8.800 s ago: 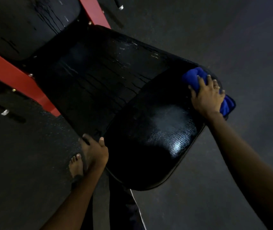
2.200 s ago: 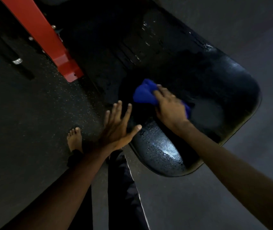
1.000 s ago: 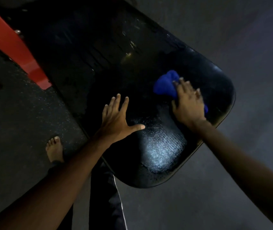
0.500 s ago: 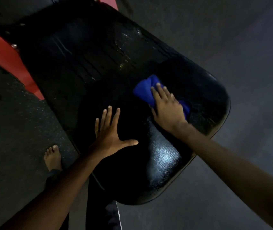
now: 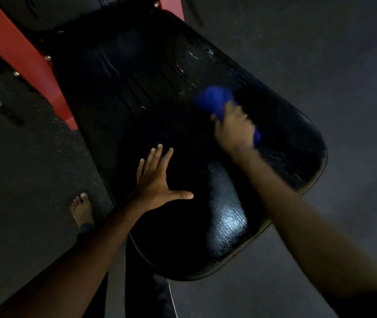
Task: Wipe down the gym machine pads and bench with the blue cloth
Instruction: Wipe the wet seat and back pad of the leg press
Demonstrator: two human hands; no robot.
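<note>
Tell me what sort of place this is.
Most likely a gym: a black padded bench on a red metal frame, standing on dark, speckled, rubber-like flooring, with the right hand gripping a blue cloth on the pad.

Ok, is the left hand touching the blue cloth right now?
Apart. The head view shows a stretch of bare black pad between the spread left hand and the blue cloth, which sits under the blurred right hand.
</note>
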